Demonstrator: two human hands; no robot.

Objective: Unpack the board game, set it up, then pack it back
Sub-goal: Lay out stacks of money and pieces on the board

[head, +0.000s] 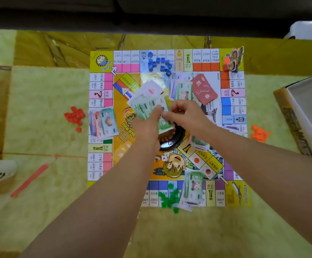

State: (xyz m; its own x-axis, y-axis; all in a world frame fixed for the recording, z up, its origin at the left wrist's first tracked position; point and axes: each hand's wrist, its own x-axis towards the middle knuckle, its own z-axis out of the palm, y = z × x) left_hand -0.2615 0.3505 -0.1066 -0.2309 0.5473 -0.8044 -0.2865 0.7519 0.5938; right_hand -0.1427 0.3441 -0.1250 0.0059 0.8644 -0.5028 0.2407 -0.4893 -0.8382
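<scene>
Showing both hands over the middle of the game board (pixel 233 90): the left hand (pixel 147 125) grips a fanned stack of banknotes (pixel 146 101), and the right hand (pixel 187 112) pinches the stack's near edge. A slack grip would probably spill the fan onto the board. A low forearm could knock the green houses (pixel 170 199) off the board's near edge.

Glossy printed cardboard board (pixel 103 60) – thin paper notes (pixel 147 104), small plastic pcs (pixel 160 63) – fuzzy matt cloth mat (pixel 45 101).
</scene>
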